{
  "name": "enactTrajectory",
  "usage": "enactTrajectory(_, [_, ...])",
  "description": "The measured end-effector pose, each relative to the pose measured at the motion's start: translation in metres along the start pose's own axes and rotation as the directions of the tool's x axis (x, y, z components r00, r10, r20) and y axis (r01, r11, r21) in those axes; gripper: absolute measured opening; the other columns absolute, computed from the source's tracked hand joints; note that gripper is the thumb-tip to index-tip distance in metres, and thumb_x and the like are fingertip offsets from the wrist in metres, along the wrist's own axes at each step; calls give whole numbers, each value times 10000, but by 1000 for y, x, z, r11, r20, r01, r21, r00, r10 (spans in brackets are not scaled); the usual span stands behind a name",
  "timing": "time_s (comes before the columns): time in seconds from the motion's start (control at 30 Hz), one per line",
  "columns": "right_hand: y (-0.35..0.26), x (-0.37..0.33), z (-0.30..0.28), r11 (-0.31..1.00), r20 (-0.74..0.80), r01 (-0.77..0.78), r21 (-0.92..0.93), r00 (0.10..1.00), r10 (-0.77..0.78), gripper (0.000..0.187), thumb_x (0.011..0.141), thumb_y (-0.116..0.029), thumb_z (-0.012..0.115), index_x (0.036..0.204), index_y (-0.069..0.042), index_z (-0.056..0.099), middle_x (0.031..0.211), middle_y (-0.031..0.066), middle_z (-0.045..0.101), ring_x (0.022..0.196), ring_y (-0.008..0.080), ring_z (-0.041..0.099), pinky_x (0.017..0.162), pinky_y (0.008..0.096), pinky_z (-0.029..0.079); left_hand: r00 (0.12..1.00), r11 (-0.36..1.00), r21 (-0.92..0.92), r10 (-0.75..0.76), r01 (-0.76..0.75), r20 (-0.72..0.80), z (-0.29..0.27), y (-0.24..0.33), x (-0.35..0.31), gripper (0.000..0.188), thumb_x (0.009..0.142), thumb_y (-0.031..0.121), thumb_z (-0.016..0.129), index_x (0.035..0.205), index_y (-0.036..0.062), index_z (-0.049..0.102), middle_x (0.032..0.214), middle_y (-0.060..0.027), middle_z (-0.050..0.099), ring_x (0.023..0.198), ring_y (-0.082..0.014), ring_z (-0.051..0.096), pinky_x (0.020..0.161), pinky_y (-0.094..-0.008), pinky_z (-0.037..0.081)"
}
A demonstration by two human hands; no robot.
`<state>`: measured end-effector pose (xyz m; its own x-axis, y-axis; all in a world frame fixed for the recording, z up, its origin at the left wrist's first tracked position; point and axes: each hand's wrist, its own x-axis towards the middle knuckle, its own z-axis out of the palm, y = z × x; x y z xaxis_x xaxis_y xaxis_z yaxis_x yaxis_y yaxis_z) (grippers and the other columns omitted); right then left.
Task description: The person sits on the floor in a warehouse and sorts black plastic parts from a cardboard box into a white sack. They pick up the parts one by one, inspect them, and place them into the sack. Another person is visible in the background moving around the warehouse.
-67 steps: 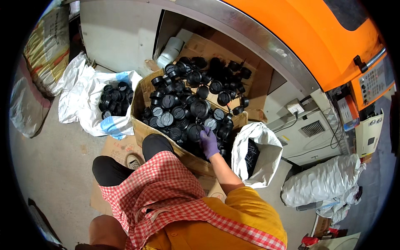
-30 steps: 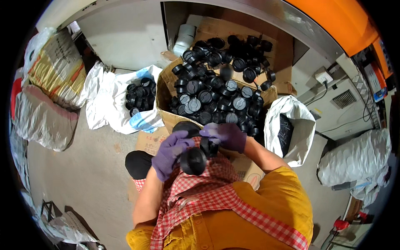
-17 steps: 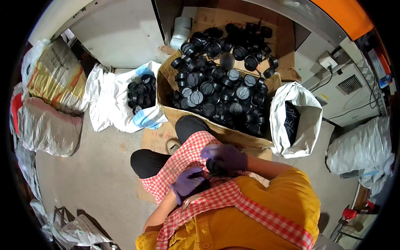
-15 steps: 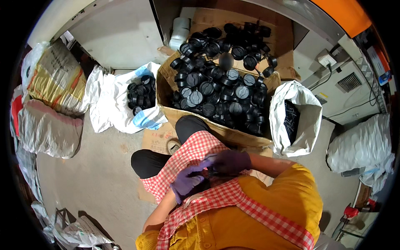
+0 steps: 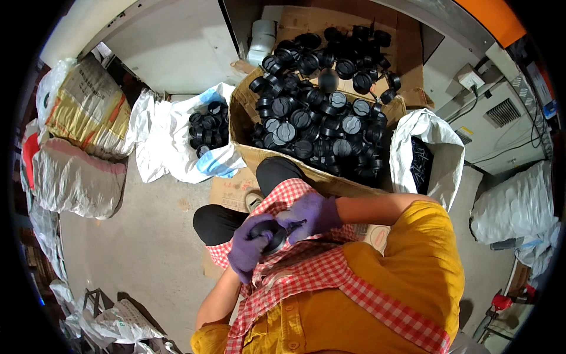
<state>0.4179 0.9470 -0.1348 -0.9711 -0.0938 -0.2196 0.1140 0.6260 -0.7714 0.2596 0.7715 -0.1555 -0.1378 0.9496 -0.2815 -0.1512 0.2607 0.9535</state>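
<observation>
Over our lap: left hand (image 5: 250,248) grips a black cap (image 5: 272,235); right hand (image 5: 311,215) pinches its edge.
Risk: we judge the cap may slip onto the checked apron (image 5: 306,277).

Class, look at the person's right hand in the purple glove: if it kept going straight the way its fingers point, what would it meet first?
The right hand points toward the left hand, so it would first meet the round black part held between them; its fingertips look to be already at it, though depth is hard to judge.
</observation>
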Motion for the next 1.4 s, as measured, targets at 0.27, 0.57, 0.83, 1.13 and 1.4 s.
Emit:
enactTrajectory(0.27, [56,-39,-10,679,592,-376,630,799,-107,238,813,-250,625,907,-32,607,763,47,583,732,115,541,686,287,450,794,220,763,161,-607,586,-24,111,-10,265,753,62,592,1018,78,584,1000,-127,617,885,-293,613,750,-377,509])
enactTrajectory(0.57, [26,36,-36,446,-487,368,816,853,186,145,843,-115,569,884,17,611,803,49,629,791,117,584,739,270,468,997,972,233,49,-32,-68,44,74,50,560,782,158,545,1296,-17,408,1059,-77,564,914,-155,555,813,-240,444])
enactTrajectory(0.83, [104,81,-25,965,-888,-264,2,442,122,190,748,45,525,899,-35,609,865,108,632,836,263,625,773,334,488,821,713,686,473,-144,-320,20,39,95,459,638,19,587,1095,50,609,879,-127,554,813,-250,562,755,-333,469])
enactTrajectory(1.13, [233,93,-111,763,-855,-609,217,259,450,371,829,-74,507,1197,-120,528,1085,158,583,999,360,557,862,408,450,654,412,906,662,91,-367,-97,83,155,770,682,142,723,1358,76,361,1364,-201,366,1252,-365,365,1035,-405,307])
enactTrajectory(1.4, [276,74,-96,685,-640,-724,-82,565,521,182,806,-81,527,967,-58,610,990,172,629,934,347,600,785,413,483,911,969,238,45,59,-410,-66,-9,115,526,782,127,682,1259,19,488,1248,-155,507,1130,-222,497,897,-332,434])
